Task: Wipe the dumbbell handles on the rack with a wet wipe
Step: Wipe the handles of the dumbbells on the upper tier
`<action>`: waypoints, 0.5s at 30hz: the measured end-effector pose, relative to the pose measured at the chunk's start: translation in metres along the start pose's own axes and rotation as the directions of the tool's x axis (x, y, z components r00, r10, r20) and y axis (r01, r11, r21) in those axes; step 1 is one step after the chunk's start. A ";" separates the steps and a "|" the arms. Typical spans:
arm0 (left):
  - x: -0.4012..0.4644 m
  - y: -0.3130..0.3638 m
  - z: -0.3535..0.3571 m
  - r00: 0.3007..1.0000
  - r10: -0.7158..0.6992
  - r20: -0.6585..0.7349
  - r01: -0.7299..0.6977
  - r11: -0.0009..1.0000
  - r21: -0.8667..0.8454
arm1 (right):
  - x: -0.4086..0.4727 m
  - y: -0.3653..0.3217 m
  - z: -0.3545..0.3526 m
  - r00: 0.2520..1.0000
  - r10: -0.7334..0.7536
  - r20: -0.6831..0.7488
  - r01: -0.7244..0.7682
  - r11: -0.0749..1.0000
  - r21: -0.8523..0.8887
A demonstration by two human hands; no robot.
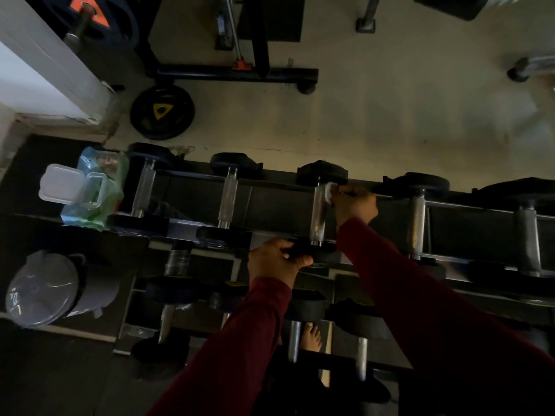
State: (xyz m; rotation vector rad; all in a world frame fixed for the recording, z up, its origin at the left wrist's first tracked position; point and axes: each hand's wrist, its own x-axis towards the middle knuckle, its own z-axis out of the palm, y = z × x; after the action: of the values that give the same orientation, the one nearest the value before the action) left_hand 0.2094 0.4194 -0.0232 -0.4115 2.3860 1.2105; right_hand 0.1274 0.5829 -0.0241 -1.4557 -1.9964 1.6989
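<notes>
Dim gym, pale floor (345, 115); rack (186, 228); right hand (356, 204) pinches wipe (329, 192) on dumbbell handle (318, 217); left hand (273, 262) grasps dumbbell head (318, 255).

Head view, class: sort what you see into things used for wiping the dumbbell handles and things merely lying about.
In use: wet wipe, dumbbell handle, rack, wipes pack, left hand, right hand.

Lying about: weight plate, lidded bin, bench frame.
</notes>
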 end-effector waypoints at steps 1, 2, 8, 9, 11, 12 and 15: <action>0.000 0.000 0.000 1.000 0.002 -0.001 -0.002 1.000 -0.003 | 0.004 -0.001 0.000 0.997 0.081 -0.008 -0.081 0.997 0.018; 0.000 0.000 0.000 1.000 0.004 -0.003 -0.004 1.000 -0.005 | 0.008 -0.002 0.000 0.986 0.167 0.000 -0.166 0.985 0.044; -0.001 -0.001 -0.001 1.000 0.000 0.002 0.000 1.000 -0.026 | 0.003 -0.001 -0.005 1.000 -0.009 -0.002 0.009 0.997 -0.074; -0.001 -0.001 -0.001 1.000 -0.001 0.003 0.001 1.000 -0.023 | -0.006 0.000 -0.006 0.993 -0.120 -0.004 0.118 0.985 -0.123; 0.000 -0.001 -0.001 1.000 -0.007 0.003 0.007 1.000 -0.018 | -0.016 0.003 -0.008 0.945 -0.324 0.044 0.324 0.914 -0.245; 0.000 -0.001 -0.001 1.000 -0.005 -0.002 0.005 1.000 -0.014 | -0.018 0.003 -0.008 0.908 -0.408 0.090 0.416 0.857 -0.306; 0.000 -0.001 0.000 1.000 0.000 -0.013 0.000 1.000 -0.013 | -0.014 0.003 -0.002 0.735 -0.608 0.300 0.667 0.567 -0.483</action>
State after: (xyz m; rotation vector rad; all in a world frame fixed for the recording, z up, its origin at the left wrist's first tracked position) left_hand 0.2095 0.4192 -0.0240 -0.4247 2.3906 1.2272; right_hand 0.1376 0.5742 -0.0193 -0.5378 -2.7658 0.8997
